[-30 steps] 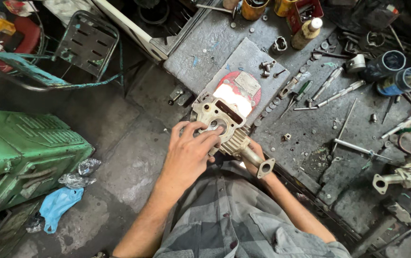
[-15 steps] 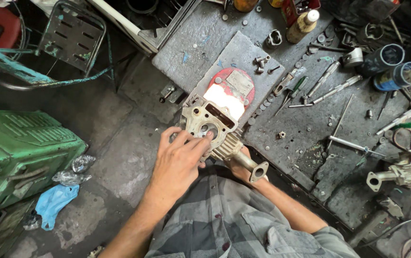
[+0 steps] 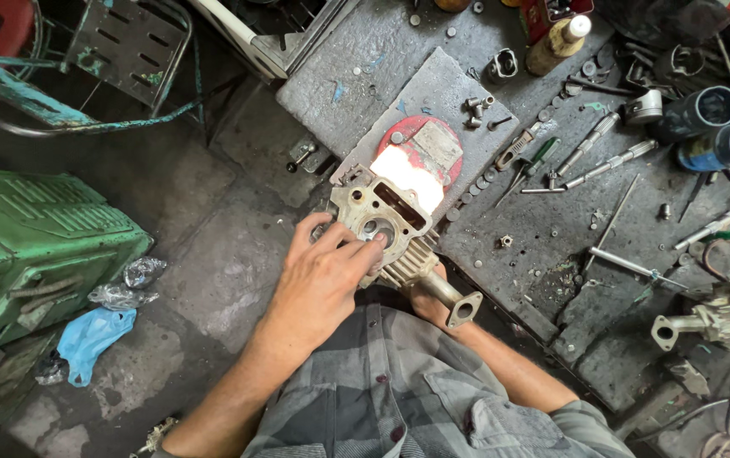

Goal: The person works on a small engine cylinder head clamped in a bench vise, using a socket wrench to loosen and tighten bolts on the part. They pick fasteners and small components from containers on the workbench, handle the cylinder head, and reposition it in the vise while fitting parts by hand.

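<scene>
1. Pressing down with spread fingers, the left hand (image 3: pixel 324 276) covers the near-left part of the finned cylinder head (image 3: pixel 379 222), fingertips at its round bore.
2. That casting lies at the near edge of the stone slab (image 3: pixel 433 93), against a red disc (image 3: pixel 424 153).
3. The right hand (image 3: pixel 427 298) steadies it from beneath, mostly hidden; I cannot tell its grip.
4. Judged step: working the bore face; next calls for a firm hold.
5. Screwdrivers (image 3: pixel 543 165) lie right; small parts blur.

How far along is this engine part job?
Done: the finned engine head is off any engine, and loose bolts and tools lie on the slab. In hand: left hand fingers its face; right hand steadies it underneath. What remains can't be told.
</scene>
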Demonstrator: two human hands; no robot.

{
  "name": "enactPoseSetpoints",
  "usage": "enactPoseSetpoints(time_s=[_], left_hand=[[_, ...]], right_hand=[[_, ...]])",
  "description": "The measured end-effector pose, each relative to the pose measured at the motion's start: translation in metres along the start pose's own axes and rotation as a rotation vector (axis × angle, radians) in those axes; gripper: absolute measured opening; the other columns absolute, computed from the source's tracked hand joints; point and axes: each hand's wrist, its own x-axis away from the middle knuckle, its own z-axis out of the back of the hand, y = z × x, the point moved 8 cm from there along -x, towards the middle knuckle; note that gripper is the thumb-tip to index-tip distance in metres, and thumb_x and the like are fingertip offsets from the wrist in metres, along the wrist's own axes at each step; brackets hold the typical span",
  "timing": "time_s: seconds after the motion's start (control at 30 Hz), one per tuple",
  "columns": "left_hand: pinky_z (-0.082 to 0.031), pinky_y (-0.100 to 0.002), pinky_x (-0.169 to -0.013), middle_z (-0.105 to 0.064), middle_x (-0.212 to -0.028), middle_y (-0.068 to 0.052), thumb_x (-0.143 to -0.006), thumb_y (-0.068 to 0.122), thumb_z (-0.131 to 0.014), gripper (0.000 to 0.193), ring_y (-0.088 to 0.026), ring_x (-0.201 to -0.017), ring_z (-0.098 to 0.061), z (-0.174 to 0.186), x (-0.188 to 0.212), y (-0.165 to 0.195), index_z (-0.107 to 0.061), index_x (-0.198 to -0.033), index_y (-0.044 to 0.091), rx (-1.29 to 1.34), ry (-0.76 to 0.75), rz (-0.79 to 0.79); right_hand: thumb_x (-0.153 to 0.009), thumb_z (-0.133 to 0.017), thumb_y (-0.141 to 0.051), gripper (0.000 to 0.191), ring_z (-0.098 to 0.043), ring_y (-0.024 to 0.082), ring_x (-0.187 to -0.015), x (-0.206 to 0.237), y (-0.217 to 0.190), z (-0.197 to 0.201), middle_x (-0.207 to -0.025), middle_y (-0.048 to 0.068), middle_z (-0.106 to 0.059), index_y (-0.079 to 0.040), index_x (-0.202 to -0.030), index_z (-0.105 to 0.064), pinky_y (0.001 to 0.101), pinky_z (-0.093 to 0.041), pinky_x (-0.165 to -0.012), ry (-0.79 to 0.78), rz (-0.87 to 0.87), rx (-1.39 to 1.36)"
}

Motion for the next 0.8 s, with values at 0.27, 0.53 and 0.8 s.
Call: enactPoseSetpoints(time_s=[0.27,0.53,0.8], left_hand=[[-0.037,-0.047,-0.107,-0.075,-0.099,0.000,-0.073,0.000,-0.069,0.052,-0.022,-0.106,-0.063,-0.005,0.006,-0.017,-0.070,-0.125,0.006,0.101,0.007,-0.073],[-0.045,-0.044,-0.107,-0.067,-0.132,-0.008,-0.084,0.008,-0.082,0.030,-0.028,-0.124,-0.061,0.009,0.068,-0.017,-0.061,-0.105,0.010,0.370,0.459,-0.075],[-0.046,-0.043,-0.104,-0.070,-0.129,-0.006,-0.088,0.013,-0.081,0.033,-0.027,-0.118,-0.066,0.022,0.144,-0.054,-0.059,-0.113,0.010,0.301,0.560,0.076]], right_hand=[[-0.093,-0.061,0.006,0.025,-0.057,0.018,-0.080,-0.009,-0.001,0.007,-0.098,0.007,-0.066,-0.002,-0.117,-0.064,0.0338,-0.049,-0.070,0.021,-0.124,-0.086],[-0.085,-0.057,0.003,0.035,-0.067,0.028,-0.094,-0.033,-0.034,0.035,-0.109,0.014,-0.072,-0.002,-0.119,-0.064,0.0401,-0.055,-0.085,-0.084,0.132,0.346],[-0.089,-0.052,-0.003,0.038,-0.073,0.024,-0.083,-0.057,-0.036,0.024,-0.106,0.010,-0.076,-0.015,-0.119,-0.071,0.0375,-0.059,-0.075,-0.182,-0.127,0.731]])
